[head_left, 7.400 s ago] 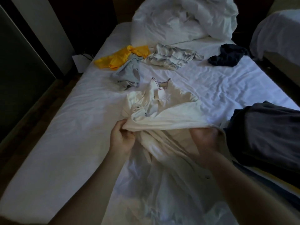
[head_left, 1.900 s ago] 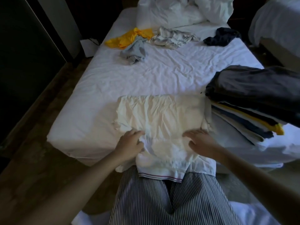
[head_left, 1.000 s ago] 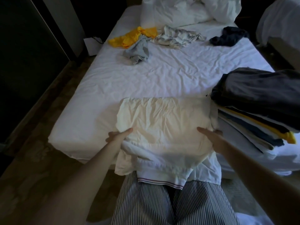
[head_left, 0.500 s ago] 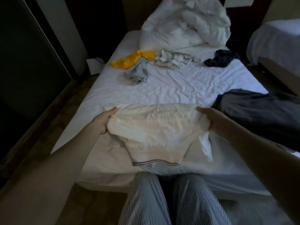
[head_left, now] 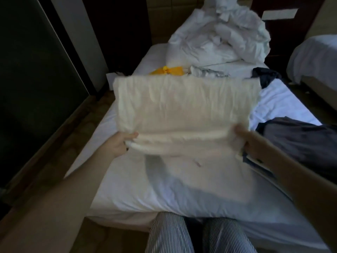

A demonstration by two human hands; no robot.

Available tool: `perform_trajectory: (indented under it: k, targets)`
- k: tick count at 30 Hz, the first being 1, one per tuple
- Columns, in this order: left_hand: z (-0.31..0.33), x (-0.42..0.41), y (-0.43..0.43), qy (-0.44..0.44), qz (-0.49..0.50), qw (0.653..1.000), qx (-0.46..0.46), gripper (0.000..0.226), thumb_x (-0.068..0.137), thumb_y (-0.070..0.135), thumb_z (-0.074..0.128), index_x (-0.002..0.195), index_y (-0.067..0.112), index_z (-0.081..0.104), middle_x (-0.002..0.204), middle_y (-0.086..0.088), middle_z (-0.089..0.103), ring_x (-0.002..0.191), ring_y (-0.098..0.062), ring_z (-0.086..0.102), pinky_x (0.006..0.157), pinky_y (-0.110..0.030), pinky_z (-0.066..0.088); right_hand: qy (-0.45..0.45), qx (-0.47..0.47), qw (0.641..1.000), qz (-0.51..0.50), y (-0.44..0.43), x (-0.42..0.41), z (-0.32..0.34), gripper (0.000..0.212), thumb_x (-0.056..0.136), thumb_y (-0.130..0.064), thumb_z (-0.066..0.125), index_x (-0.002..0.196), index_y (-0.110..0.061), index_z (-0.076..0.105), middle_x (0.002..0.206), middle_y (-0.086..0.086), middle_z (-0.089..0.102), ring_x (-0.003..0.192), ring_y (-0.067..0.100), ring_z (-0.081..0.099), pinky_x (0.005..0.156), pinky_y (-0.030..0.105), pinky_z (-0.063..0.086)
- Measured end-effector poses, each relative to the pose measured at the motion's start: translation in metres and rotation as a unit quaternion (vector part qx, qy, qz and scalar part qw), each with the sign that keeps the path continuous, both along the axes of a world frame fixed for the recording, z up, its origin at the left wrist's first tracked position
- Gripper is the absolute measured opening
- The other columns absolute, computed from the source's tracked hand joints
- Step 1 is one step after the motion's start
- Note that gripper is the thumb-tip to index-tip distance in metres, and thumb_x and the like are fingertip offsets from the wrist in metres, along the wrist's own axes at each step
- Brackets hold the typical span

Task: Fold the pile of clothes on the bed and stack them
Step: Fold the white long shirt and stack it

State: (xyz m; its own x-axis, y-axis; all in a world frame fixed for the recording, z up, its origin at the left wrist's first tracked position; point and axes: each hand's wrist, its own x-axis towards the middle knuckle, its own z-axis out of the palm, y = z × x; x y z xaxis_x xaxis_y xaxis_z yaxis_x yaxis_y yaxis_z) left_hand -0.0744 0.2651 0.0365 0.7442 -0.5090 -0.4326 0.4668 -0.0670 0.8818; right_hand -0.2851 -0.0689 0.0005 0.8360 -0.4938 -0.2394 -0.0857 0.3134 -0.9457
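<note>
The white-sheeted bed (head_left: 282, 99) fills the middle of the view, with a rumpled white duvet heap (head_left: 218, 44) at its far end and a second bed (head_left: 313, 57) off to the right. The folded cream garment (head_left: 182, 110), blurred, is held up in the air above the near half of the bed, tilted with its far edge raised. On the bed to the right lies the stack of folded clothes (head_left: 300, 141), a dark grey piece on top. Past the raised garment lie a dark navy garment (head_left: 266, 75), a pale grey garment (head_left: 204, 73) and a yellow garment (head_left: 169, 71), all unfolded. The left hand (head_left: 118, 143) grips the cream garment's near left corner, thumb on top; the right hand (head_left: 249, 137) grips the near right corner, fingers curled around it.
</note>
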Motion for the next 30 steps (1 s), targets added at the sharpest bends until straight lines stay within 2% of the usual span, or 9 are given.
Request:
perform_trajectory:
  k: [2,4,7,10,13,18,23,27,30]
  targets:
    - [-0.034,-0.023,0.020,-0.011,-0.020,0.991,0.129,0.013,0.088,0.002,0.060,0.095,0.013,0.061,0.127,-0.011,0.059,0.107,-0.028,0.058,0.086,-0.029,0.047,0.073,0.045,0.996,-0.004,0.011,-0.029,-0.049,0.024,0.062,-0.036,0.083,0.070,-0.015,0.075,0.064,0.000,0.070,0.054,0.010,0.066,0.049,0.023,0.054]
    - [-0.068,-0.044,0.043,0.029,-0.030,0.982,0.182,0.013,0.089,0.003,0.060,0.101,0.009,0.062,0.105,-0.005,0.070,0.101,-0.023,0.059,0.082,-0.026,0.046,0.170,0.064,0.983,0.017,0.027,-0.062,-0.088,0.017,0.084,-0.021,0.066,0.091,-0.007,0.072,0.068,0.005,0.072,0.057,0.015,0.068,0.051,0.025,0.056]
    - [-0.104,-0.061,0.066,0.090,-0.052,0.973,0.207,0.026,0.088,0.003,0.061,0.114,0.000,0.061,0.076,0.002,0.074,0.095,-0.020,0.060,0.077,-0.025,0.046,0.259,0.035,0.965,0.031,0.046,-0.086,-0.110,0.061,0.055,-0.040,0.086,0.100,-0.003,0.067,0.070,0.004,0.073,0.058,0.016,0.068,0.054,0.024,0.053]
    - [-0.106,-0.055,0.067,0.101,-0.011,0.974,0.203,0.034,0.084,0.006,0.067,0.117,0.004,0.059,0.093,-0.003,0.068,0.094,-0.021,0.059,0.087,-0.031,0.047,0.265,0.052,0.963,0.013,0.045,-0.079,-0.092,0.041,0.081,-0.031,0.068,0.112,-0.006,0.062,0.084,0.006,0.069,0.076,0.021,0.064,0.067,0.029,0.050]
    - [-0.097,-0.045,0.058,0.100,0.014,0.981,0.165,0.033,0.080,0.030,0.073,0.107,0.017,0.060,0.105,-0.002,0.065,0.106,-0.022,0.057,0.101,-0.035,0.043,0.283,0.040,0.958,0.015,0.038,-0.067,-0.077,0.047,0.082,-0.054,0.057,0.109,-0.016,0.064,0.102,0.005,0.068,0.100,0.025,0.061,0.092,0.038,0.046]
    - [-0.104,-0.035,0.045,0.060,0.084,0.986,0.128,0.038,0.088,0.023,0.065,0.117,0.000,0.061,0.094,-0.012,0.071,0.084,-0.023,0.068,0.089,-0.034,0.048,0.231,0.054,0.970,-0.045,0.041,-0.059,-0.078,0.033,0.091,-0.039,0.054,0.105,-0.011,0.063,0.082,0.006,0.073,0.076,0.020,0.070,0.062,0.031,0.058]
    - [-0.136,-0.055,0.052,0.006,0.101,0.955,0.280,0.058,0.082,0.026,0.073,0.127,-0.002,0.052,0.126,-0.021,0.059,0.110,-0.033,0.058,0.087,-0.034,0.046,0.360,-0.091,0.924,-0.092,0.065,-0.072,-0.105,0.043,0.089,-0.035,0.061,0.110,0.002,0.058,0.113,0.022,0.060,0.093,0.028,0.053,0.086,0.040,0.044]
    - [-0.123,-0.057,0.028,-0.310,0.117,0.834,0.440,0.056,0.071,0.035,0.066,0.118,0.007,0.053,0.119,-0.016,0.057,0.108,-0.036,0.056,0.087,-0.042,0.046,0.377,-0.432,0.808,-0.139,0.089,-0.042,-0.088,0.057,0.087,-0.034,0.047,0.134,-0.002,0.039,0.138,0.023,0.040,0.126,0.036,0.038,0.107,0.044,0.028]
    - [-0.121,-0.074,-0.007,-0.554,-0.001,0.747,0.366,0.060,0.078,0.045,0.044,0.124,0.008,0.057,0.128,-0.016,0.057,0.117,-0.034,0.054,0.093,-0.044,0.043,0.275,-0.601,0.750,-0.013,0.115,-0.013,-0.066,0.079,0.081,-0.053,0.013,0.147,-0.011,0.026,0.154,0.013,0.022,0.143,0.031,0.017,0.115,0.041,0.009]
